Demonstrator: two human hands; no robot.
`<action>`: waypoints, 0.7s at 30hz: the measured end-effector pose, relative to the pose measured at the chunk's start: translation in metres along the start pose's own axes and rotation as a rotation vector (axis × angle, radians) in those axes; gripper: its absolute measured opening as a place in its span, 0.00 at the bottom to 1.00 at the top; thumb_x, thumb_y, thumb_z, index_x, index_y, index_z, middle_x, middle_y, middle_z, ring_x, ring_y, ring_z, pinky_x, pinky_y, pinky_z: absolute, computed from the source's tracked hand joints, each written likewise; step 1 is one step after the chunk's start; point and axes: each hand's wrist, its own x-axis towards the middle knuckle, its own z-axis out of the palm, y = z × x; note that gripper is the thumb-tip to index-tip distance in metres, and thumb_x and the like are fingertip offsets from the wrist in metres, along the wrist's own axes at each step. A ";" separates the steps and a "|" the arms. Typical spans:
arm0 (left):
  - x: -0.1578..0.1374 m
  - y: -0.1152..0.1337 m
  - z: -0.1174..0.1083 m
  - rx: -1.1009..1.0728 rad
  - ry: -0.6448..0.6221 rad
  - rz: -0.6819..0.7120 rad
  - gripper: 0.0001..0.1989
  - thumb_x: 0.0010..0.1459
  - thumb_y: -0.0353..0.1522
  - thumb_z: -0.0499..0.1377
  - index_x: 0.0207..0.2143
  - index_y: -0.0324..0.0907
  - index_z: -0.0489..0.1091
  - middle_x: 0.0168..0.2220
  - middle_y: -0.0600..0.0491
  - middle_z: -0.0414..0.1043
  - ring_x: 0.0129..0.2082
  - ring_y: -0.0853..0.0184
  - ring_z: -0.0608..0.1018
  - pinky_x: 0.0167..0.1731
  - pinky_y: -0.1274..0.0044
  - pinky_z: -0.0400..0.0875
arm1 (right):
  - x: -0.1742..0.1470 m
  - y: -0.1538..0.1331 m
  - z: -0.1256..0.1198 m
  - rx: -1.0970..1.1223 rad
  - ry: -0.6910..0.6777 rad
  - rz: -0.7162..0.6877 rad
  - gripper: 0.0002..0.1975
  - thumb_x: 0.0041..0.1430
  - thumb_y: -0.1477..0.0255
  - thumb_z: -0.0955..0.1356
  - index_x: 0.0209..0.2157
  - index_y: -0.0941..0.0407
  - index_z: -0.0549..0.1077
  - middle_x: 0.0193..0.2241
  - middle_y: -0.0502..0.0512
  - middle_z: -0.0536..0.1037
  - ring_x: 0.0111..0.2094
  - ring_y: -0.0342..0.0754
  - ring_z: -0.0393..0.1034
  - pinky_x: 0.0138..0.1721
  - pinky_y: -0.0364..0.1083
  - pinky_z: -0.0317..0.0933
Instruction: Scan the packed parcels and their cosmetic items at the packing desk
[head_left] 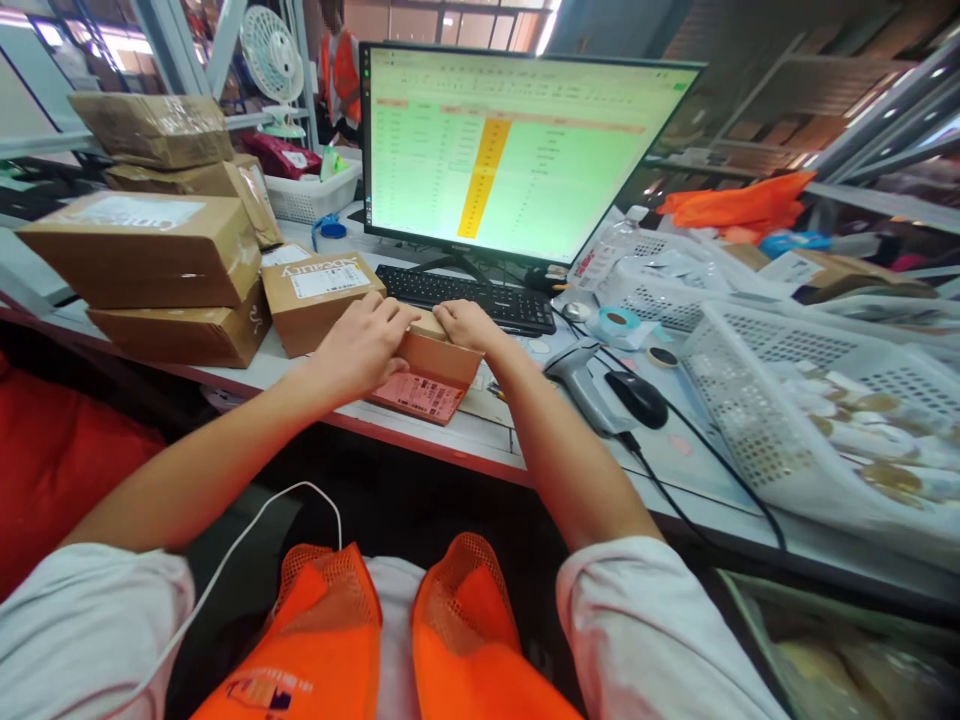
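A small cardboard box (442,357) stands at the table's front edge, with a printed label (424,393) on a reddish panel facing me. My left hand (364,345) grips its left side, fingers over the top and thumb against the front. At the box's upper right edge, my right hand (465,325) is closed on the cardboard with its fingers bent; part of its grip is hidden behind the box. Just left of my left hand sits another cardboard box (326,285) with a white label. A black keyboard (480,298) lies directly behind my hands.
Stacked cartons (150,245) rise at the left. A monitor (510,150) stands behind the keyboard. To the right are a barcode scanner (585,385), a black mouse (636,398), cables, a tape roll (616,320) and a white basket (750,420) of small items. A person in an orange vest (341,75) is behind.
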 end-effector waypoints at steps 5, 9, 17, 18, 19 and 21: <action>-0.055 0.033 0.029 0.209 0.279 0.072 0.09 0.65 0.26 0.55 0.41 0.42 0.76 0.39 0.43 0.73 0.40 0.54 0.73 0.39 0.64 0.69 | -0.005 -0.002 0.002 0.072 0.026 -0.048 0.22 0.74 0.67 0.57 0.38 0.61 0.79 0.39 0.62 0.82 0.38 0.50 0.71 0.40 0.45 0.57; -0.086 0.025 0.030 0.179 0.303 0.156 0.15 0.66 0.28 0.56 0.54 0.42 0.75 0.47 0.43 0.77 0.40 0.57 0.76 0.41 0.67 0.72 | -0.016 -0.011 0.001 0.043 0.271 -0.145 0.19 0.72 0.70 0.57 0.49 0.58 0.77 0.48 0.64 0.79 0.49 0.56 0.70 0.49 0.50 0.58; -0.014 -0.013 -0.034 -0.245 -0.427 0.103 0.15 0.63 0.32 0.54 0.43 0.51 0.80 0.40 0.55 0.81 0.37 0.61 0.80 0.39 0.72 0.71 | -0.074 -0.037 -0.014 -0.007 0.336 -0.646 0.18 0.66 0.79 0.59 0.41 0.52 0.78 0.45 0.57 0.81 0.54 0.54 0.66 0.58 0.55 0.53; -0.007 -0.015 -0.035 -0.231 -0.444 0.099 0.17 0.60 0.30 0.54 0.45 0.53 0.80 0.41 0.56 0.81 0.37 0.61 0.80 0.39 0.72 0.70 | -0.082 -0.036 -0.016 -0.016 0.272 -0.666 0.18 0.64 0.80 0.60 0.41 0.52 0.79 0.45 0.57 0.81 0.55 0.54 0.67 0.58 0.55 0.53; -0.001 -0.017 -0.034 -0.216 -0.444 0.106 0.20 0.57 0.27 0.55 0.46 0.55 0.80 0.42 0.57 0.81 0.38 0.60 0.80 0.39 0.72 0.69 | -0.089 -0.035 -0.019 -0.030 0.205 -0.668 0.18 0.63 0.80 0.61 0.42 0.52 0.80 0.45 0.57 0.82 0.55 0.54 0.67 0.58 0.56 0.53; 0.006 -0.022 -0.031 -0.188 -0.421 0.137 0.23 0.52 0.25 0.56 0.44 0.57 0.80 0.44 0.57 0.80 0.37 0.60 0.80 0.39 0.72 0.69 | -0.102 -0.029 -0.025 -0.056 0.086 -0.632 0.20 0.60 0.82 0.61 0.45 0.52 0.80 0.47 0.57 0.82 0.53 0.54 0.69 0.57 0.56 0.53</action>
